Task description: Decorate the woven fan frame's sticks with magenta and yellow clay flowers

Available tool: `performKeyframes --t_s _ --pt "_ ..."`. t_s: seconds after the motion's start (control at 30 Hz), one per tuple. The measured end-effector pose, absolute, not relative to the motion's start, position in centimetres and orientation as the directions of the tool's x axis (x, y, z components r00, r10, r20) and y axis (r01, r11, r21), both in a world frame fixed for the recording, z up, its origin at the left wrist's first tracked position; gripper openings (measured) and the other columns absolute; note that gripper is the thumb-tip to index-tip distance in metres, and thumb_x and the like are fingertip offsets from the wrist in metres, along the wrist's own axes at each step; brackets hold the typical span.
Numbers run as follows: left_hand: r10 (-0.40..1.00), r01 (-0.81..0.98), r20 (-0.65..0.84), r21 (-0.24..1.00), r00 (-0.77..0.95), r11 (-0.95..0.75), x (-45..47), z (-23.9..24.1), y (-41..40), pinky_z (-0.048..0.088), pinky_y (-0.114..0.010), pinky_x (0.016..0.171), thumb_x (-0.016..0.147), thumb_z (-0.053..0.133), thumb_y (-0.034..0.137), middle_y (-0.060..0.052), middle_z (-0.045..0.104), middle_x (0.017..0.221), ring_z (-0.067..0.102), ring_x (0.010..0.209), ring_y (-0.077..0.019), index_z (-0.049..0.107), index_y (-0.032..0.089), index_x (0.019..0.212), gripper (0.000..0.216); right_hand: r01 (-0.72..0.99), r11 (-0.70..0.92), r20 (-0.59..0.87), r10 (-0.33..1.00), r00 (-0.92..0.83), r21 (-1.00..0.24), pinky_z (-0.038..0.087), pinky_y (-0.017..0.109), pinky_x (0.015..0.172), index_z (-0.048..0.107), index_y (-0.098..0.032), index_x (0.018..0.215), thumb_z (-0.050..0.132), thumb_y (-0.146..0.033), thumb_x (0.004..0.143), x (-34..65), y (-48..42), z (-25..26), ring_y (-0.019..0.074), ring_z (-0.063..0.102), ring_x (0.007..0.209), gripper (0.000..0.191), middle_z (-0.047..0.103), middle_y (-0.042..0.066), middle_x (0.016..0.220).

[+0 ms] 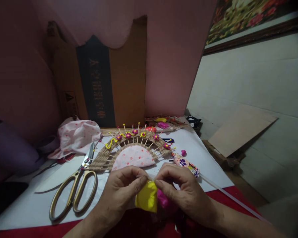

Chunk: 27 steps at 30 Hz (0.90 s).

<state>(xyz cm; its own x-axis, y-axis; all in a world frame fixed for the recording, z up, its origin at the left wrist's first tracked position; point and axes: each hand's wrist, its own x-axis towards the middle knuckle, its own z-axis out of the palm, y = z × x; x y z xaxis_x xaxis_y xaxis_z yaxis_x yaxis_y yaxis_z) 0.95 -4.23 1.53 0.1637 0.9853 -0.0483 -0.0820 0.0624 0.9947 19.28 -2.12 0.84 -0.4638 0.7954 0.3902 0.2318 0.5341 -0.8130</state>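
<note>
My left hand (124, 190) and my right hand (182, 191) meet at the front of the table, each pinching the clear top edge of a small plastic packet of yellow clay (147, 197). A magenta packet (165, 201) shows behind and below it, partly hidden by my right hand. Just beyond my hands lies a half-round fan (134, 157) of woven twine and thin sticks, with a dotted cloth centre. Magenta flowers with yellow middles, a wavy yellow strip and small coloured balls on the stick tips decorate its arc.
Large scissors (74, 190) with brass-coloured handles lie at left, blades touching the fan. Behind them sits dotted cloth (78, 135). A glue gun stick-like white rod (228, 195) crosses the right side. A magenta lump (183, 152) rests right of the fan; cardboard (127, 76) stands behind.
</note>
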Motion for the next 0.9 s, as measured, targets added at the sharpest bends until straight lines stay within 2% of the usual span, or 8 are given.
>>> performKeyframes --t_s 0.3,0.4,0.57,0.63,0.77,0.9 --pt "0.964 -0.088 -0.009 0.996 0.265 0.033 1.0 0.7 -4.5 0.039 -0.023 0.059 0.073 0.065 0.029 -0.001 0.058 0.066 0.05 0.06 -0.0108 0.065 0.013 0.073 0.016 0.247 0.472 0.303 0.808 -0.506 -0.847 0.04 0.024 0.055 0.057 -0.018 0.068 0.048 -0.035 0.088 19.4 -2.4 0.1 0.0127 0.05 0.059 0.028 0.054 0.001 0.064" --pt "0.977 -0.045 0.015 0.999 0.211 -0.006 1.2 0.7 -4.7 0.039 -0.023 0.059 0.071 0.065 0.027 -0.001 0.057 0.064 0.049 0.061 -0.011 0.065 0.013 0.07 0.015 0.271 0.493 0.299 0.794 -0.53 -0.827 0.04 0.023 0.053 0.059 -0.02 0.075 0.049 -0.036 0.087 19.4 -2.5 -0.2 0.0135 0.051 0.059 0.022 0.055 0.001 0.066" --pt "0.984 0.052 0.064 0.996 0.168 -0.073 1.4 0.8 -5.0 0.04 -0.025 0.063 0.068 0.067 0.027 -0.004 0.059 0.067 0.051 0.064 -0.0133 0.068 0.011 0.068 0.016 0.277 0.498 0.281 0.778 -0.562 -0.822 0.042 0.023 0.052 0.057 -0.021 0.068 0.05 -0.035 0.086 19.6 -2.3 -1.2 0.0143 0.051 0.056 0.024 0.056 0.001 0.063" --pt "0.985 0.017 0.039 0.999 0.169 -0.042 1.4 0.7 -4.9 0.04 -0.026 0.063 0.066 0.068 0.029 -0.004 0.06 0.066 0.051 0.063 -0.0128 0.069 0.012 0.069 0.018 0.258 0.456 0.25 0.787 -0.564 -0.852 0.042 0.023 0.051 0.058 -0.021 0.067 0.05 -0.037 0.086 19.7 -2.2 -1.4 0.0147 0.052 0.054 0.026 0.056 0.002 0.061" --pt "0.98 -0.183 -0.055 0.979 0.189 0.09 1.3 0.6 -4.7 0.04 -0.025 0.06 0.059 0.074 0.04 -0.003 0.06 0.063 0.05 0.058 -0.011 0.068 0.012 0.068 0.03 0.227 0.319 0.159 0.834 -0.529 -0.92 0.044 0.023 0.05 0.058 -0.021 0.065 0.05 -0.042 0.084 19.7 -2.2 -1.3 0.0156 0.053 0.054 0.03 0.056 0.003 0.06" --pt "0.984 -0.168 -0.086 0.98 0.154 0.111 1.4 0.6 -4.8 0.038 -0.023 0.054 0.057 0.074 0.045 -0.002 0.058 0.059 0.047 0.052 -0.009 0.068 0.012 0.065 0.035 0.232 0.339 0.182 0.839 -0.512 -0.912 0.045 0.023 0.05 0.061 -0.022 0.069 0.053 -0.042 0.082 19.5 -2.3 -1.0 0.0163 0.054 0.056 0.025 0.058 0.003 0.063"
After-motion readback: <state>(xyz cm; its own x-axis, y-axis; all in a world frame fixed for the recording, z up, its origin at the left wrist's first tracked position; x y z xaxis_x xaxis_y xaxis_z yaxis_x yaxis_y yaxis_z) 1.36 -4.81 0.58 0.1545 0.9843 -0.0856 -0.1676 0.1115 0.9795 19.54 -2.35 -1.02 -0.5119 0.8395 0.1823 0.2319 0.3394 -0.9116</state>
